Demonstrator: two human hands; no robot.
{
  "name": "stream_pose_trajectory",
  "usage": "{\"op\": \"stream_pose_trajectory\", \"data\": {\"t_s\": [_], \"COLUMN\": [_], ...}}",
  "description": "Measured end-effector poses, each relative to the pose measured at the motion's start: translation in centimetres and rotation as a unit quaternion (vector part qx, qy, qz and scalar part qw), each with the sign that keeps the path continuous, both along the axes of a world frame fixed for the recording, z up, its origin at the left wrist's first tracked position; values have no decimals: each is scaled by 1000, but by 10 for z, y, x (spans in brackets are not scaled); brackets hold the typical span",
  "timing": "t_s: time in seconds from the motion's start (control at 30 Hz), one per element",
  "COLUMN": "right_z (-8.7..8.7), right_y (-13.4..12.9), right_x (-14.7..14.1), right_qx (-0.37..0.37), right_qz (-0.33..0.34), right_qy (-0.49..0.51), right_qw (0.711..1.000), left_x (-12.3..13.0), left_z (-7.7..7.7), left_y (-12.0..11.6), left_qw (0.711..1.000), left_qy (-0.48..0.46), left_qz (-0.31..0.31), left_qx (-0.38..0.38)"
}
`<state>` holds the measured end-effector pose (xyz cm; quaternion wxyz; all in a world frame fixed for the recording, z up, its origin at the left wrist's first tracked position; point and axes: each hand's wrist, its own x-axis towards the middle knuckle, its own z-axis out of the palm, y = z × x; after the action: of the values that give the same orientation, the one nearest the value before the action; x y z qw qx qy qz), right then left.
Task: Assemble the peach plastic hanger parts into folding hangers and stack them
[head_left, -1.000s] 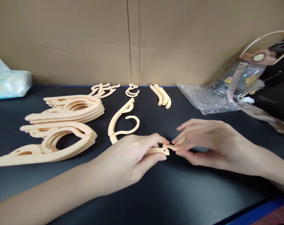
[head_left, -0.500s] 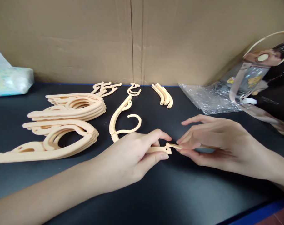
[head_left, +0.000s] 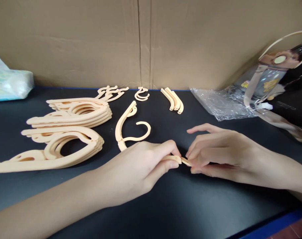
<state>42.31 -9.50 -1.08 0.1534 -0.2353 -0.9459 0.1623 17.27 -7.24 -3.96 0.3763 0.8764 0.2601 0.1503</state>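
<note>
My left hand [head_left: 143, 164] is closed around a beige plastic hanger arm [head_left: 172, 158], whose rounded end sticks out between thumb and forefinger. A thin beige hanger piece [head_left: 186, 162] is pinched in my right hand [head_left: 223, 156], mostly hidden by the fingers. The piece meets the end of the arm; whether the two are joined I cannot tell. Just beyond my left hand lies a curved hanger arm [head_left: 119, 131] with a hook [head_left: 149, 129] at its lower end.
Stacked folding hangers [head_left: 91, 149] lie on the left of the black table [head_left: 165, 212]. Farther back are loose hooks [head_left: 142, 96] and several curved strips [head_left: 175, 101]. A clear plastic bag [head_left: 218, 104] and a strapped bottle [head_left: 267, 78] are at the right. Cardboard [head_left: 91, 39] stands behind.
The hanger arm has turned in my left hand, so its end shows a different face. My right hand has shifted slightly left, with its thin piece now angled down to the right.
</note>
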Motion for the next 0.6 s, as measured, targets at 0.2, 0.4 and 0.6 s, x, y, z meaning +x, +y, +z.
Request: {"op": "stream_pose_trajectory", "data": {"t_s": [0.2, 0.4, 0.6], "right_z": [-2, -1, 0], "right_y": [-5, -12, -6], "right_x": [0, -2, 3], "right_qx": [62, 110, 127], "right_qz": [2, -25, -27], "right_qy": [-21, -59, -59], "right_qw": [998, 992, 990], "left_x": [1, 1, 0], "left_z": [-2, -3, -3], "left_y": [2, 3, -9], "left_qw": [999, 999, 997], "left_qy": [0, 17, 14], "left_qz": [-8, 0, 37], "left_qx": [-35, -27, 64]}}
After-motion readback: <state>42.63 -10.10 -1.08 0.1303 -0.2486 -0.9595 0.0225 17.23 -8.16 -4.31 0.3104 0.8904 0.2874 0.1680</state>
